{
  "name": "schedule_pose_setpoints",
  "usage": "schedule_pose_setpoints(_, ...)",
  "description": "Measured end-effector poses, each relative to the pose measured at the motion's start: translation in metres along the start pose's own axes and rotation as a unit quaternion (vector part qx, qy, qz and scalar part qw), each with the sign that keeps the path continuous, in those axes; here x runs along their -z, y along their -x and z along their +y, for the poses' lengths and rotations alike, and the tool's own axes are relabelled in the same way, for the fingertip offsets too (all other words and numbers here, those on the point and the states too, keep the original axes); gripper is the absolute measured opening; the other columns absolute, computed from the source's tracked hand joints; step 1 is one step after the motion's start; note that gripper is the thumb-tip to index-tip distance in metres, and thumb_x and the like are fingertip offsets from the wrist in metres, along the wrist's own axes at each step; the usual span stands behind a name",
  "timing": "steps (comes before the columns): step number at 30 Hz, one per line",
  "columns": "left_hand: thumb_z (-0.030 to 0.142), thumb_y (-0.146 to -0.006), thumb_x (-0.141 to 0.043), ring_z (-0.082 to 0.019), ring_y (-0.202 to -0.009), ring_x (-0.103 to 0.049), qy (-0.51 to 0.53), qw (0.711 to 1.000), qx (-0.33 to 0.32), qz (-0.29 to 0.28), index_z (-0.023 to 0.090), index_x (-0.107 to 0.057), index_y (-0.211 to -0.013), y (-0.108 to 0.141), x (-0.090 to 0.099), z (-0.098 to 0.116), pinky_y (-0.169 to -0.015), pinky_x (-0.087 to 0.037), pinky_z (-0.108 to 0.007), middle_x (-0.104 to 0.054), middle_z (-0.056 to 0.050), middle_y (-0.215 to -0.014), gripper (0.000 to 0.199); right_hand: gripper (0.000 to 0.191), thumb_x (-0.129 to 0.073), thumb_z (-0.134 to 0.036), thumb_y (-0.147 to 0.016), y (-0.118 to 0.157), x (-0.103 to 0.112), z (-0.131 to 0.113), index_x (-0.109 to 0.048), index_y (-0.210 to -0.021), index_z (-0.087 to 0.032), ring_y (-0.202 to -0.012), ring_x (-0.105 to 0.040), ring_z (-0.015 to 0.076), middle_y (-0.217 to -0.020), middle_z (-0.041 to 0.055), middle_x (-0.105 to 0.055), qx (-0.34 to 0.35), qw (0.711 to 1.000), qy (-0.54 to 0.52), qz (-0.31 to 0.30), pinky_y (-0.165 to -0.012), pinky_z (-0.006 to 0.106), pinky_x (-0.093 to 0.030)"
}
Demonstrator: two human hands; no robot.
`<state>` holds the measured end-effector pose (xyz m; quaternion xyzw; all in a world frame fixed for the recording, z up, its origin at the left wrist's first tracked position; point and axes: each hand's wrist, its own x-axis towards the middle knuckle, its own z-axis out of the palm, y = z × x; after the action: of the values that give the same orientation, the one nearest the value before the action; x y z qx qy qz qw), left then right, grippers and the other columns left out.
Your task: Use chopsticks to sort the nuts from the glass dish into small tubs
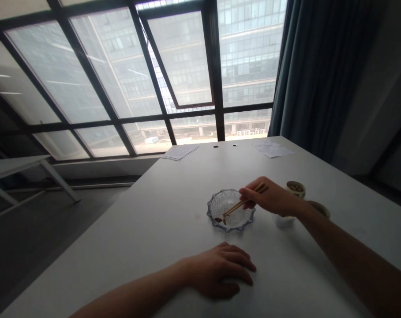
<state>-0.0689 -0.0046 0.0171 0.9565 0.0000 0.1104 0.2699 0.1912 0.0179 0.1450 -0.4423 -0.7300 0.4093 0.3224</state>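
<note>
below dark-framed windows (183, 57), a white table (121, 256) with a cut-glass dish (236, 223)

Paper sheet (180, 152) & 2nd sheet (273, 149) at far end of white table (121, 265), teal curtain (312, 66) behind

From my remote station I see a black-framed window wall (88, 79) with 1 pane (180, 57) tilted open, facing a glass office block (249, 48). A teal curtain (319, 66) hangs beside a pale wall (382, 88); a white side table (15, 167) stands on the grey floor (38, 251) in soft daylight.
</note>
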Motion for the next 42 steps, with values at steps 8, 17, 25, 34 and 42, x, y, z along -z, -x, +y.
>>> schedule_pose_setpoints(8,0.033,-0.096,-0.062,-0.025,-0.139,-0.057,-0.001,1.000,0.001,0.009,0.024,-0.065,-0.130,0.001,-0.001,0.000,-0.121,-0.038,-0.037,-0.066,-0.006,-0.144,0.035,0.043,-0.078,-0.057,-0.088,0.022,0.076,0.000,-0.079,-0.083,-0.014,-0.076,-0.081,0.0305,-0.084,0.0172,-0.081,-0.088,0.958,-0.016,0.274,-0.070,0.038,-0.068)
schedule_pose_setpoints(17,0.031,-0.095,-0.063,-0.026,-0.141,-0.055,0.005,1.000,0.012,-0.010,0.026,-0.064,-0.132,0.000,0.002,0.002,-0.123,-0.037,-0.040,-0.064,-0.007,-0.146,0.037,0.040,-0.077,-0.057,-0.086,0.034,0.116,0.017,-0.071,-0.070,-0.021,-0.075,-0.080,0.0343,-0.076,0.0183,-0.079,-0.144,0.921,0.045,0.359,-0.077,0.048,-0.067)
schedule_pose_setpoints(25,0.031,-0.096,-0.062,-0.026,-0.140,-0.056,0.007,1.000,0.008,-0.003,0.025,-0.065,-0.131,-0.001,0.001,0.002,-0.122,-0.038,-0.039,-0.065,-0.007,-0.145,0.036,0.042,-0.078,-0.060,-0.082,0.029,0.112,0.022,-0.072,-0.067,-0.022,-0.075,-0.080,0.0402,-0.076,0.0196,-0.079,-0.136,0.938,0.084,0.308,-0.075,0.055,-0.066)
schedule_pose_setpoints(34,0.031,-0.095,-0.062,-0.026,-0.141,-0.056,0.008,1.000,0.008,-0.005,0.026,-0.064,-0.132,0.000,0.002,0.001,-0.123,-0.037,-0.039,-0.065,-0.008,-0.146,0.038,0.041,-0.079,-0.060,-0.086,0.028,0.090,0.006,-0.080,-0.081,-0.019,-0.079,-0.081,0.0355,-0.084,0.0189,-0.081,-0.077,0.961,-0.021,0.266,-0.076,0.045,-0.068)
schedule_pose_setpoints(42,0.032,-0.097,-0.061,-0.025,-0.140,-0.056,0.006,1.000,0.003,0.006,0.025,-0.065,-0.132,0.001,-0.001,-0.001,-0.123,-0.038,-0.039,-0.066,-0.007,-0.144,0.036,0.050,-0.076,-0.062,-0.088,0.014,0.031,-0.010,-0.081,-0.086,-0.013,-0.077,-0.082,0.0278,-0.082,0.0146,-0.082,-0.067,0.996,-0.056,0.028,-0.069,0.035,-0.067)
